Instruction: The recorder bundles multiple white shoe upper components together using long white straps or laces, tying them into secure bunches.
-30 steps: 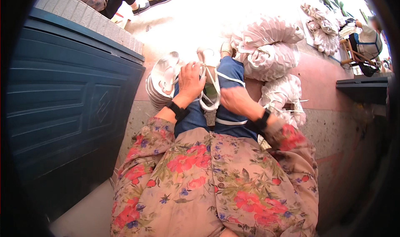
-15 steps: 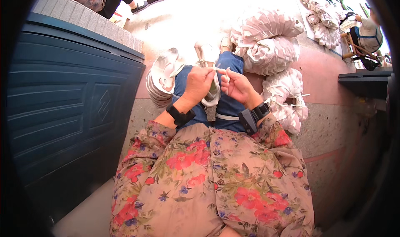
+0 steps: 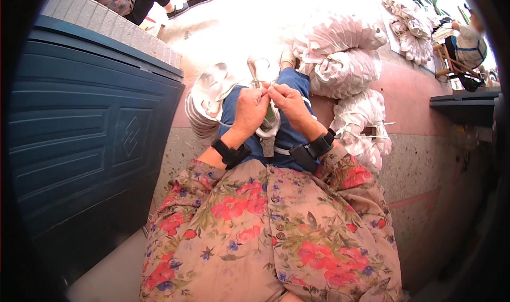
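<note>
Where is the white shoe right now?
In the head view, the white shoe is in the upper half near the centre, between the legs in blue jeans, partly hidden by the left hand and right hand.

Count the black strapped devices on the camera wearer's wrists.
2: one black, boxy strapped device on the wrist behind the left hand; a second black, boxy device behind the right hand. The beige floral-print sleeves could hide more.
</note>
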